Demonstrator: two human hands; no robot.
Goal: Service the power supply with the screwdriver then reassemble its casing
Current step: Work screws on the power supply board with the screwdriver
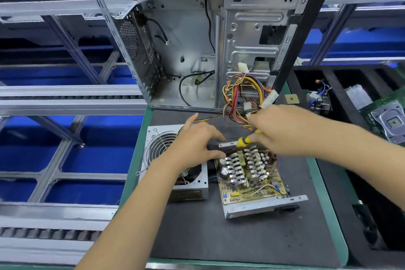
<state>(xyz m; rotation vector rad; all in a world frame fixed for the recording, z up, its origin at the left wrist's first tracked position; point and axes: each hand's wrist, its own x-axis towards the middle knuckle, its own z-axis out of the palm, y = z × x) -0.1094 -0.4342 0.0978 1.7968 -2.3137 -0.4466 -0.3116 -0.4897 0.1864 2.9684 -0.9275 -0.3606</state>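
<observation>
Since the power supply lies in two parts on the dark mat [241, 243], its casing is already open and the servicing step seems to be going on. The base tray with the circuit board [249, 178] sits near the middle of the mat, its heat sinks and capacitors uncovered, and the metal end wall points toward the front edge. The cover with the fan grille [160, 144] lies just beside it, at the left edge of the mat. The bundle of coloured wires [238, 94] runs from the board toward the back edge and into the open computer case [197, 39] that stands there.

The right hand [285, 131] is curled around the yellow and black screwdriver [243, 141], which lies across the back part of the board. The left hand [195, 142] rests over the inner edge of the cover with fingers bent, and the fingertips seem to touch the dark end of the tool, but I cannot tell if they really grip it.

I judge the task is about half done: the work inside is not finished, and what is left is to put the cover back on the tray and to fasten its screws. No loose screws can be seen on the mat.
</observation>
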